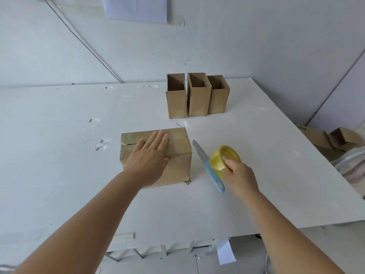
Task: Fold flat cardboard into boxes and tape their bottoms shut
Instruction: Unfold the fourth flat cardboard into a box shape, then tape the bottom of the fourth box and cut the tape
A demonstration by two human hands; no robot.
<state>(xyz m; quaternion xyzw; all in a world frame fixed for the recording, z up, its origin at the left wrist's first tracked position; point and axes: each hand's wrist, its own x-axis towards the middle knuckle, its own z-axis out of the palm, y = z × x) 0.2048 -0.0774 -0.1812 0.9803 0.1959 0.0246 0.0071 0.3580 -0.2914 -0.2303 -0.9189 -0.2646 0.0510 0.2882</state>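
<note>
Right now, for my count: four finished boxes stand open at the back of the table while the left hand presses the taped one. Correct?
Not quite. The head view shows three open boxes at the back, not four. The left hand does press flat on the taped box.

One wide-angle view only, worn at head height, tilted forward and down onto the white table. Close over the near edge, with both forearms rising from the bottom corners toward mid-frame. Far wall across the upper half, floor clutter at the right edge; no second view to overlap.
</note>
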